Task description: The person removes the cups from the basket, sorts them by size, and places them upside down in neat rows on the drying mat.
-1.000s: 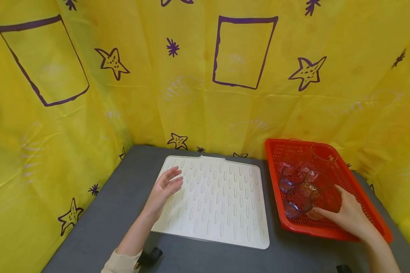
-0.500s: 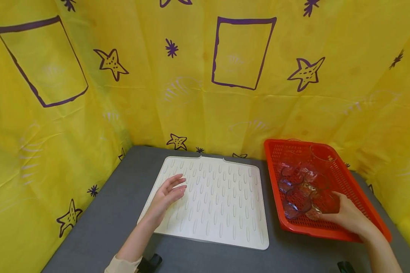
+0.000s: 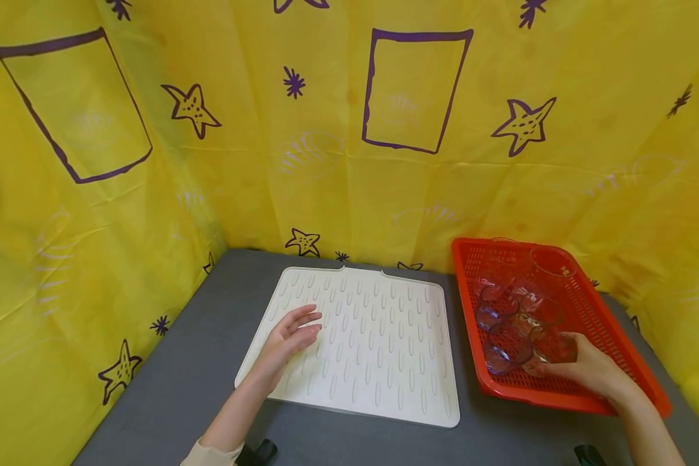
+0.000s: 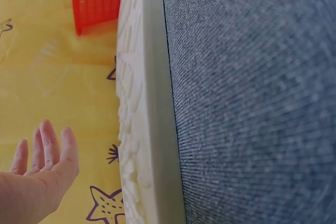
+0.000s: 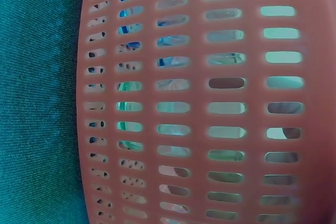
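Observation:
My right hand (image 3: pixel 597 369) reaches into the red basket (image 3: pixel 623 336) on the right and grips a clear drinking glass (image 3: pixel 553 346) near its front, thumb and fingers on either side of it. Beside that one stands a bluish-purple glass (image 3: pixel 507 349), with several more glasses behind it. Over the white drying mat (image 3: pixel 373 343) hangs my left hand (image 3: pixel 282 346), fingers loosely bent and holding nothing. The left wrist view shows this left hand (image 4: pixel 44 177) apart from the mat. In the right wrist view the slotted basket wall (image 5: pixel 199 119) hides the right hand and most of the glasses.
A dark grey table (image 3: pixel 210 330) lies under mat and basket. Behind and at both sides hangs a yellow cloth (image 3: pixel 256 162) with purple drawings. The basket's rim (image 3: pixel 472 336) stands higher than the mat, to its right.
My right hand's fingers have closed in around the clear glass and sit slightly lower. My left hand has drifted a little to the right and nearer over the mat.

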{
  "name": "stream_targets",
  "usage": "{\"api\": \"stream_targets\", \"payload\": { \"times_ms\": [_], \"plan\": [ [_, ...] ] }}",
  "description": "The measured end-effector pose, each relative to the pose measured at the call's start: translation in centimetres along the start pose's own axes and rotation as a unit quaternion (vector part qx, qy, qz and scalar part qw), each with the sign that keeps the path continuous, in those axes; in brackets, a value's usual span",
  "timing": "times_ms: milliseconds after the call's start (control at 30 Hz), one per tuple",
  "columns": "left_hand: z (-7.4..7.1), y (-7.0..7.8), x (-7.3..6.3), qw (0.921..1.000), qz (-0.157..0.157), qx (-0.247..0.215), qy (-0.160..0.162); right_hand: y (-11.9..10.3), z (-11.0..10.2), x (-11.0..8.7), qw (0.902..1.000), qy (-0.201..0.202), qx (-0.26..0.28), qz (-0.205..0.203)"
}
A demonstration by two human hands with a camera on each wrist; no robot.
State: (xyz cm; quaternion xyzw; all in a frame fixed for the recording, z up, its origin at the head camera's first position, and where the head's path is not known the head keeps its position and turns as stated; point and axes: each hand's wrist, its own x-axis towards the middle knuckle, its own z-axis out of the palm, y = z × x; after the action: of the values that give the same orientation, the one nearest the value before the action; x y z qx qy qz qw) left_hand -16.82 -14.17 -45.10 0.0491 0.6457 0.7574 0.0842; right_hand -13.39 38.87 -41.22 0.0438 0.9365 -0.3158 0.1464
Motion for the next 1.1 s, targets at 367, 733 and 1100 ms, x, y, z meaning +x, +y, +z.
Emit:
{"api": "stream_targets", "payload": {
  "times_ms": [367,733,1100],
  "plan": [
    [0.2,-0.1,-0.1,0.9999,-0.012,0.0,0.0,0.2,0.1,0.1,0.9999,0.012,0.002,0.004],
    [0.3,0.1,-0.2,0.9999,-0.013,0.003,-0.003,0.1,-0.1,-0.8,0.9964,0.066,-0.054,-0.001],
    [0.3,0.2,-0.2,0.9999,-0.012,0.003,0.003,-0.8,-1.0,-2.9,0.9899,0.134,-0.043,-0.018]
  ]
}}
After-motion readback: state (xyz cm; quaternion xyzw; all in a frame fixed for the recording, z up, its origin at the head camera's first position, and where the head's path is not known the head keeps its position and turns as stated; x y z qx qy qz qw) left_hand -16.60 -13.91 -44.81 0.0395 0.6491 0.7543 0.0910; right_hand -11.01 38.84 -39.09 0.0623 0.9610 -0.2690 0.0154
